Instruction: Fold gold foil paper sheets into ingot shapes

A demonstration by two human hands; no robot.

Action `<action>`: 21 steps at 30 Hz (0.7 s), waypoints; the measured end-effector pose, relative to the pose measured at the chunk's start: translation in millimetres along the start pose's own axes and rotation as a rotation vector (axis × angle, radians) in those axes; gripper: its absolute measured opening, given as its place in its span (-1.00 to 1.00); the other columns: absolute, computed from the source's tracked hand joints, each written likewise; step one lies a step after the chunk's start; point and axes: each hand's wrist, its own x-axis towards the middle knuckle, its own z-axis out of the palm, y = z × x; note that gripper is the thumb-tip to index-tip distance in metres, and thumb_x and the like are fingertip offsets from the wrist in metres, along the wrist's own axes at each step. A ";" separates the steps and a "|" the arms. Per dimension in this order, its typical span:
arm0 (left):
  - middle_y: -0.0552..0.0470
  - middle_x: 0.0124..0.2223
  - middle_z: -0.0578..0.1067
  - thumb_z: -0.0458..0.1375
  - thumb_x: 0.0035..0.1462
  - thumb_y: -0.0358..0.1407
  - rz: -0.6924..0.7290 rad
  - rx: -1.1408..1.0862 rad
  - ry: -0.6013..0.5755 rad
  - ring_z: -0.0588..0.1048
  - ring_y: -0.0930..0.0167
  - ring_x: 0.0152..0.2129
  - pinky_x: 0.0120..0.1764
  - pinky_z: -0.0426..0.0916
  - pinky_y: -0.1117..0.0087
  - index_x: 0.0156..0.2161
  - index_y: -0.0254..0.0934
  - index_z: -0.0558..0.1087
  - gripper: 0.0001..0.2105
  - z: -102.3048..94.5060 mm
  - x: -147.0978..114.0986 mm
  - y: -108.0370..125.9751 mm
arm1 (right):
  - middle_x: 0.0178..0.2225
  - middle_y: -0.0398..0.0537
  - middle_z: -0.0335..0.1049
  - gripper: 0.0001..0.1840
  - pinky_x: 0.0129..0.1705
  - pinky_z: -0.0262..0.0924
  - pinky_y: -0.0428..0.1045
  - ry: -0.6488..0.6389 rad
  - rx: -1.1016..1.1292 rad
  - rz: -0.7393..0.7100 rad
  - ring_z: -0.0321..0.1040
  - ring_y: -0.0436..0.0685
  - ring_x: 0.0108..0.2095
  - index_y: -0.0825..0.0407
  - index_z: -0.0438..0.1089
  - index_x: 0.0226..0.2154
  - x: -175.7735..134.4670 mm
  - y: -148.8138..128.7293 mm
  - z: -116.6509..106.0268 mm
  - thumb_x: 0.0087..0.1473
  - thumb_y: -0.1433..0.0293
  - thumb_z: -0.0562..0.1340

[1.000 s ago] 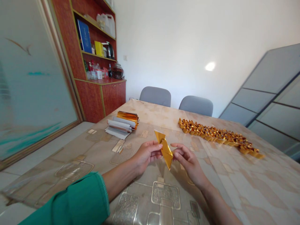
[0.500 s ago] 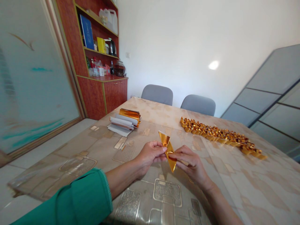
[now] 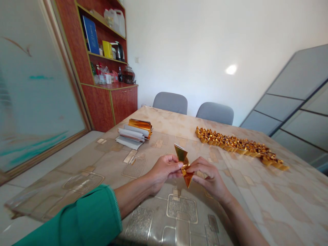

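Observation:
Between my two hands, above the table, is a piece of folded gold foil paper point(image 3: 181, 153) with pointed upper and lower ends and a pinched, rounded middle. My left hand point(image 3: 164, 168) grips its middle from the left, thumb on top. From the right, my right hand point(image 3: 207, 172) pinches its lower part with thumb and fingers. Farther off to the left lies a stack of paper sheets point(image 3: 132, 132), white-grey and gold. A long cluster of folded gold foil pieces point(image 3: 235, 144) spreads over the right side of the table.
A patterned, plastic-covered tablecloth point(image 3: 107, 164) covers the table. Two grey chairs point(image 3: 170, 102) stand along its far side. Behind on the left rises a red-brown cabinet point(image 3: 123, 102) with a kettle, jugs and jars. A frosted glass door point(image 3: 38, 92) is at far left.
The gold foil piece has bent and twisted at its middle, its upper part now angled differently. My hands keep their grip. The whole view has shifted slightly.

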 end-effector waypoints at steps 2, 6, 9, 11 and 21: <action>0.01 -0.41 0.56 0.49 -0.23 -0.28 0.010 -0.008 -0.017 0.51 0.50 -0.51 -0.37 0.45 0.47 -0.39 -0.37 0.42 -0.64 0.4 -0.8 0.4 | -0.37 -0.06 0.47 -0.84 -0.27 0.26 0.04 0.028 0.016 0.016 0.39 0.13 -0.32 -0.10 0.53 -0.23 0.9 -1.8 0.5 0.21 0.22 0.27; 0.04 -0.40 0.57 0.52 -0.30 -0.24 0.032 -0.046 -0.025 0.52 0.51 -0.51 -0.35 0.46 0.47 -0.38 -0.35 0.41 -0.57 -0.3 -0.6 0.4 | -0.35 -0.06 0.43 -0.78 -0.26 0.24 0.05 0.065 0.025 0.017 0.36 0.15 -0.30 -0.12 0.55 -0.21 0.9 -3.9 0.8 0.15 0.15 0.30; 0.04 -0.39 0.57 0.53 -0.32 -0.23 0.038 -0.075 -0.031 0.51 0.53 -0.52 -0.35 0.45 0.49 -0.38 -0.35 0.41 -0.56 -0.2 -0.2 -0.5 | -0.37 -0.08 0.36 -0.81 -0.28 0.21 0.04 0.088 0.050 0.051 0.33 0.14 -0.31 -0.13 0.58 -0.27 0.0 -4.9 1.3 0.15 0.15 0.31; 0.05 -0.39 0.57 0.53 -0.32 -0.23 0.039 -0.090 -0.040 0.50 0.55 -0.53 -0.38 0.44 0.52 -0.38 -0.36 0.43 -0.57 1.1 -0.7 -0.8 | -0.40 -0.09 0.34 -0.82 -0.27 0.19 0.03 0.109 0.109 0.119 0.32 0.13 -0.33 -0.10 0.56 -0.35 -0.2 -5.9 3.2 0.15 0.17 0.31; 0.05 -0.37 0.57 0.52 -0.28 -0.26 0.087 -0.109 -0.024 0.51 0.53 -0.48 -0.34 0.46 0.52 -0.34 -0.37 0.48 -0.60 7.9 -4.3 -6.2 | -0.54 -0.19 0.29 -0.70 -0.47 0.11 -0.08 0.314 0.191 0.417 0.21 0.04 -0.52 -0.02 0.30 -0.48 1.3 -6.5 27.9 0.18 0.17 0.22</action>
